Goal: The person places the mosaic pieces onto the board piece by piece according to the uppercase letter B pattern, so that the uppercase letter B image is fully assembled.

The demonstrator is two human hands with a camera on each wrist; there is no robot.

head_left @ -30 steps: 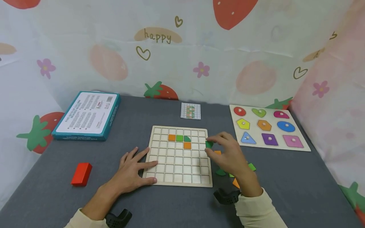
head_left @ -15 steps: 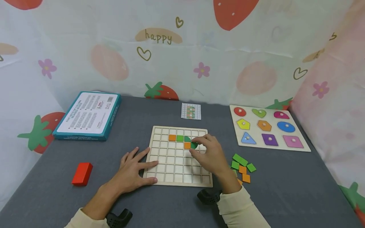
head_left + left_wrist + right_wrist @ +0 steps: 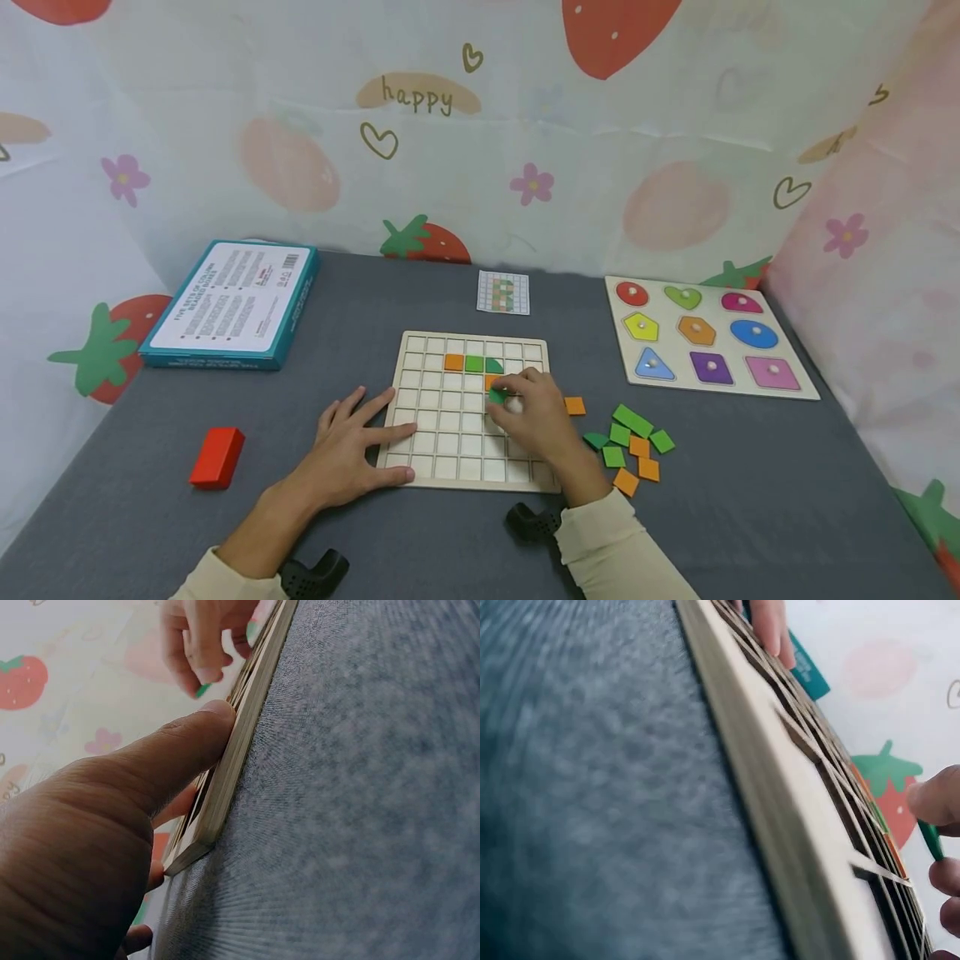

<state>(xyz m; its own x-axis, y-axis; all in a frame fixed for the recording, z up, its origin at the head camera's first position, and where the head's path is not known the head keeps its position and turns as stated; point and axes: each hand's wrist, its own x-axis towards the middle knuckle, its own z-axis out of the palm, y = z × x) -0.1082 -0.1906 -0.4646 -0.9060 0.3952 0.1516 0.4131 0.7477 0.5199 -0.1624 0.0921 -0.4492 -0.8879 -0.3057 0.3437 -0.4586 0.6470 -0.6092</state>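
Head view: grid board (image 3: 450, 422) on grey tabletop (image 3: 427, 546), strawberry-print backdrop (image 3: 457, 179) behind.

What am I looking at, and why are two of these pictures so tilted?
There's no robot here, just a person's two bare hands. The big picture comes from a camera on the person's head, looking forward and down. The tilted ones come from little cameras on each wrist, very close to the work.

On the grey surface is a wooden grid board with a few coloured tiles in it. The left hand rests on its edge. The right hand pinches a green piece over the board.

Around it are loose green and orange tiles, a small pattern card, a blue-edged box, a red block and a shape board.
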